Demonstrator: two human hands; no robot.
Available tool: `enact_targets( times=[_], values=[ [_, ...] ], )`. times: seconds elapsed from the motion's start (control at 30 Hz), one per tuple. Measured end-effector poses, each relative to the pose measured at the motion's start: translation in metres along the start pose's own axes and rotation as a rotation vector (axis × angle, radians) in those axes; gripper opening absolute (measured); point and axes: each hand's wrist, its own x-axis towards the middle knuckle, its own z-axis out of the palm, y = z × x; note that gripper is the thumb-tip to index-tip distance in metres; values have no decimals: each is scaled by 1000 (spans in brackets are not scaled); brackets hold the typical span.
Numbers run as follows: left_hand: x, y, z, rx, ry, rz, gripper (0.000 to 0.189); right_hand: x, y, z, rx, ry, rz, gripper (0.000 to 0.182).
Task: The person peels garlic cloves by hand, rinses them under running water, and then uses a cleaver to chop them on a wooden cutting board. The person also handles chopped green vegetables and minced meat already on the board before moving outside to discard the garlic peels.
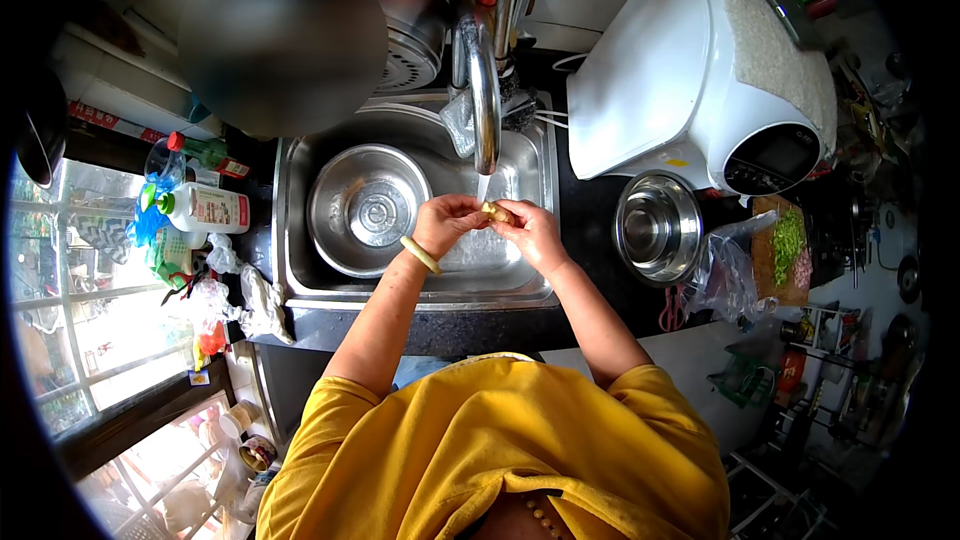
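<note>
Between my two hands, at fingertip height over the sink, is a small knobbly tan piece that looks like ginger root [496, 212]. My left hand [448, 223] pinches its left end, and a pale bangle [421, 255] circles that wrist. The fingers of my right hand [531, 231] grip the other end. Water [483, 186] runs from the curved chrome faucet [486, 105] just above the piece. Left of my hands, a round steel basin [330, 217] sits inside the stainless-steel sink [420, 305].
Right of the sink, a steel bowl [651, 229] stands on the black counter beside a white appliance [652, 67]. Farther right, chopped greens [787, 246] lie on a wooden cutting board [765, 270]. Pink-handled scissors [672, 309] rest near the counter edge. White bottles [214, 208] stand at left.
</note>
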Motion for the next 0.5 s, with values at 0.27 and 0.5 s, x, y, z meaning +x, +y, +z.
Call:
enact_targets(
  times=[0.27, 0.5],
  values=[
    [3, -6, -9, -67, -37, -36, 19, -5, -10, 0, -153, 36, -133, 35],
    [2, 4, -6, 55, -69, -33, 22, -5, -19, 1, -341, 77, -249, 39]
  ],
)
